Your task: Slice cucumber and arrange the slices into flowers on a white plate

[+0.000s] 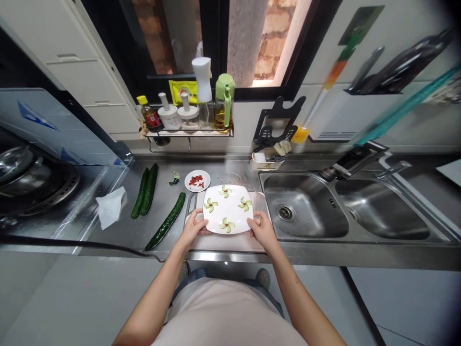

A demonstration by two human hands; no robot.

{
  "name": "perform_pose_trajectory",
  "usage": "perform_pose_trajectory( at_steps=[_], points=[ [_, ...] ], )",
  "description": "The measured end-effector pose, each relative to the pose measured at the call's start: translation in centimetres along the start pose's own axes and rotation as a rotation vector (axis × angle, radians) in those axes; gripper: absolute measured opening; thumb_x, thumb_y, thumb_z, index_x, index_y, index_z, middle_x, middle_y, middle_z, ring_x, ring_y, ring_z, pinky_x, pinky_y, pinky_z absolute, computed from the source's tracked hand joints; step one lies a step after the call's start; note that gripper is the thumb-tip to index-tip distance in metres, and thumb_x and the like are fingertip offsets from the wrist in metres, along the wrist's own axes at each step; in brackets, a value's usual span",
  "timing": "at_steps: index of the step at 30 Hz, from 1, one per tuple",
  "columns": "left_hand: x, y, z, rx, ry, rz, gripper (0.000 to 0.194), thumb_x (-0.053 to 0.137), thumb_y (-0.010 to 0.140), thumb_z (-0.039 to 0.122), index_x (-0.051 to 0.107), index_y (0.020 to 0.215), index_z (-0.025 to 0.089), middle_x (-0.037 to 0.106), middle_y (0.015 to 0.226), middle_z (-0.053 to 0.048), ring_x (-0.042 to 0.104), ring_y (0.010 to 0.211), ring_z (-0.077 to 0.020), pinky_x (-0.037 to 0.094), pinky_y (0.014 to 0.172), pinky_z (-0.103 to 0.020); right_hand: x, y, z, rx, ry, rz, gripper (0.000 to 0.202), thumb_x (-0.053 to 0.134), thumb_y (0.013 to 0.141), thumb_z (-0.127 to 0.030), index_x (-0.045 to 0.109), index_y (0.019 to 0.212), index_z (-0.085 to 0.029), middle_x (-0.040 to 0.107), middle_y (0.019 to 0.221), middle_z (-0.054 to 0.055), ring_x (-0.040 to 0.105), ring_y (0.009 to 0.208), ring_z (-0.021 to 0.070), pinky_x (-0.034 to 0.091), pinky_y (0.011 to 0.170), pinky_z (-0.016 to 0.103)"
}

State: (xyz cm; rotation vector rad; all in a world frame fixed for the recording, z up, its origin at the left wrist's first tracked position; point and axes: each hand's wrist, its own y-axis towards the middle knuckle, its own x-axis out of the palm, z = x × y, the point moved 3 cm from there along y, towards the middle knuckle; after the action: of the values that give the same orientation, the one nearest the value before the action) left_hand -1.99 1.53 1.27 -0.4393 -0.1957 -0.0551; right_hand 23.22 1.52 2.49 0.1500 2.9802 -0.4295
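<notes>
A white squarish plate (227, 204) is gripped at its left and right edges, over a cutting board (260, 204) on the steel counter. My left hand (195, 229) pinches its lower left rim, and my right hand (261, 229) pinches the lower right one. Four-petal green slices with red centres, like pinwheels, sit near each side of the plate; one is the pinwheel garnish (226, 225) at the front. Behind the plate's left corner, a small white dish (198, 180) carries red bits. To the left lies a single cucumber (166, 222). Whether the plate touches the board, I cannot tell.
Two more cucumbers (144, 191) lie further left, near a crumpled tissue (111, 207) and green scraps (174, 179). A double sink (306, 235) with a faucet (356, 161) is on the right. A seasoning rack (190, 133) hangs on the back wall; a pot stands at far left.
</notes>
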Motion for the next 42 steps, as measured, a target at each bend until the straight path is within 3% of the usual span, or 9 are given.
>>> perform_pose_trajectory(
  at_steps=[10,17,22,26,34,38,42],
  points=[
    [0.5,-1.2,2.0,0.061,-0.043,0.010,0.067,0.077,0.059,0.040,0.046,0.116,0.022,0.067,0.070,0.002,0.063,0.062,-0.0132,0.053,0.061,-0.025,-0.1,-1.5,-2.3,0.015,0.155,0.014,0.040,0.066,0.067,-0.045,0.042,0.093,-0.024,0.052,0.052,-0.011,0.044,0.035,0.0088,0.027,0.034,0.019],
    [0.6,-1.5,1.8,0.092,-0.101,0.021,0.065,0.076,0.060,0.035,0.047,0.116,0.020,0.066,0.065,0.004,0.062,0.058,-0.0120,0.051,0.060,-0.023,-0.2,-1.7,-2.1,0.047,0.234,0.025,0.046,0.072,0.065,-0.044,0.047,0.096,-0.023,0.056,0.057,-0.008,0.052,0.043,0.0103,0.037,0.035,0.018],
    [0.9,-1.6,1.9,0.087,-0.081,0.038,0.065,0.077,0.059,0.038,0.047,0.115,0.020,0.065,0.064,0.004,0.060,0.056,-0.0114,0.051,0.060,-0.024,0.2,-1.8,-2.4,0.218,0.363,-0.054,0.040,0.072,0.067,-0.038,0.056,0.101,-0.022,0.069,0.088,0.002,0.066,0.072,0.0174,0.056,0.050,0.025],
    [1.5,-1.8,1.7,0.094,-0.087,0.009,0.066,0.077,0.060,0.038,0.047,0.115,0.019,0.065,0.064,0.004,0.059,0.055,-0.0101,0.050,0.059,-0.021,1.0,-1.8,-2.3,0.361,0.450,-0.129,0.037,0.071,0.070,-0.031,0.060,0.103,-0.019,0.072,0.094,0.008,0.069,0.079,0.0226,0.060,0.056,0.032],
    [2.1,-1.6,0.7,0.085,-0.079,-0.089,0.068,0.077,0.065,0.045,0.042,0.119,0.021,0.067,0.073,0.002,0.063,0.063,-0.0122,0.053,0.063,-0.024,1.5,-1.1,-0.9,0.370,0.520,0.003,0.039,0.075,0.066,-0.020,0.064,0.103,-0.016,0.073,0.101,0.009,0.071,0.088,0.0236,0.061,0.070,0.033],
    [2.2,-0.8,-0.8,0.128,0.126,-0.170,0.059,0.056,0.082,0.057,0.045,0.126,0.019,0.069,0.092,-0.006,0.066,0.081,-0.0176,0.054,0.074,-0.032,0.3,-1.1,-0.4,0.357,0.580,0.088,0.038,0.075,0.063,-0.014,0.066,0.099,-0.015,0.074,0.101,0.008,0.071,0.089,0.0241,0.061,0.077,0.034],
    [1.7,-0.3,-2.6,0.340,0.806,-0.108,0.038,0.059,0.084,0.042,0.061,0.116,0.021,0.065,0.117,-0.009,0.057,0.111,-0.0241,0.044,0.098,-0.040,-3.0,-2.0,0.7,0.350,0.578,0.206,0.036,0.076,0.061,-0.012,0.067,0.095,-0.015,0.075,0.096,0.008,0.072,0.088,0.0232,0.060,0.079,0.031]
  ],
)
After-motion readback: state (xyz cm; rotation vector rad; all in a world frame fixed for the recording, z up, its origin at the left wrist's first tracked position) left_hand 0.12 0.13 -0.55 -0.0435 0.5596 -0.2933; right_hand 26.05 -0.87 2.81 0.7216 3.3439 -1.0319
